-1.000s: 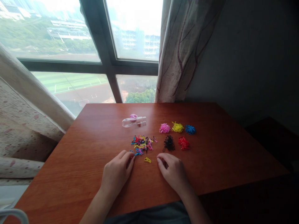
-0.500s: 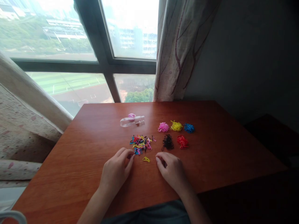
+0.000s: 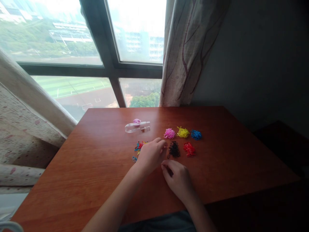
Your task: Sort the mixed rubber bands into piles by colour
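Note:
My left hand point(image 3: 151, 154) reaches across to the right, over the mixed pile of small coloured rubber bands point(image 3: 139, 146), covering most of it. Its fingertips are pinched together just left of the black rubber bands point(image 3: 173, 149); what they hold, if anything, is too small to make out. My right hand point(image 3: 177, 177) rests on the table in front of the black pile, thumb and forefinger pressed together. Anything in that pinch cannot be made out either. A blue rubber band point(image 3: 134, 159) lies at the mixed pile's near left edge.
Separate piles of pink point(image 3: 169, 133), yellow point(image 3: 182, 132), blue point(image 3: 196, 134) and red rubber bands point(image 3: 189, 149) lie to the right on the wooden table point(image 3: 84, 167). A clear plastic container point(image 3: 131, 128) with a pink part lies farther back, before the window and curtains point(image 3: 185, 48).
My left hand has moved from the mixed pile's left side rightward to the black pile, now hiding the loose yellow band. My right hand has stayed nearly still.

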### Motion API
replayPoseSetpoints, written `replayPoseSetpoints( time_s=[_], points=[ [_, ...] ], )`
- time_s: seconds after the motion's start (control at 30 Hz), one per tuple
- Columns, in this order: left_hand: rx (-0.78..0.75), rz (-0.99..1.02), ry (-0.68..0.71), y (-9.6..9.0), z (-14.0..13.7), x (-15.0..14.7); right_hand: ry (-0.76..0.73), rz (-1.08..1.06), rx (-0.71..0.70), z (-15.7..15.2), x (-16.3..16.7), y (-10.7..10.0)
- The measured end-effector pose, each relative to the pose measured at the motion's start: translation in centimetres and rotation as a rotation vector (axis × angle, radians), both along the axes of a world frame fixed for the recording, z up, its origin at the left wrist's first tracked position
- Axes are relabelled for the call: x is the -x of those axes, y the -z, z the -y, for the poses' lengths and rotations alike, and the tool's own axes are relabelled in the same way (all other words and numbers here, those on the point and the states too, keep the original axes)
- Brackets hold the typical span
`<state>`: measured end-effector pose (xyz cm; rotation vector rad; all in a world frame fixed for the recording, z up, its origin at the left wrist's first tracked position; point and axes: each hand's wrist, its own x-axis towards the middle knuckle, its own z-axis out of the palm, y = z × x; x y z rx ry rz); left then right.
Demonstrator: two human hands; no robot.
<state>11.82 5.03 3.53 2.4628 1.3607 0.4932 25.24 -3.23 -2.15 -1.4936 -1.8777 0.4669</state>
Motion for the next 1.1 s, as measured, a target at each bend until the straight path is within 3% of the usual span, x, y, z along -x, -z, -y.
replayPoseSetpoints(
  time_s=[0.2,0.33,0.5,0.83,1.0,1.1],
  points=[
    [0.017,0.147,-0.071,1.8,3.6,6.0,-0.009,0.012,0.055,0.1,0.2,-0.6],
    [0.035,0.143,-0.066,3.4,5.5,8.1,-0.017,0.072,0.063,0.2,0.5,-1.0],
    [0.036,0.050,-0.076,4.2,6.1,8.1,-0.039,0.128,0.082,0.3,1.3,-1.3],
    [0.048,0.007,-0.090,3.8,6.2,7.8,-0.063,0.086,0.031,0.0,2.0,-0.9],
    [0.081,0.012,-0.088,3.8,6.3,7.9,0.006,-0.088,0.007,-0.5,1.3,-1.0],
    [0.091,0.007,-0.089,3.8,6.3,7.9,0.093,-0.104,-0.038,-1.9,-0.9,-1.8]
  ],
)
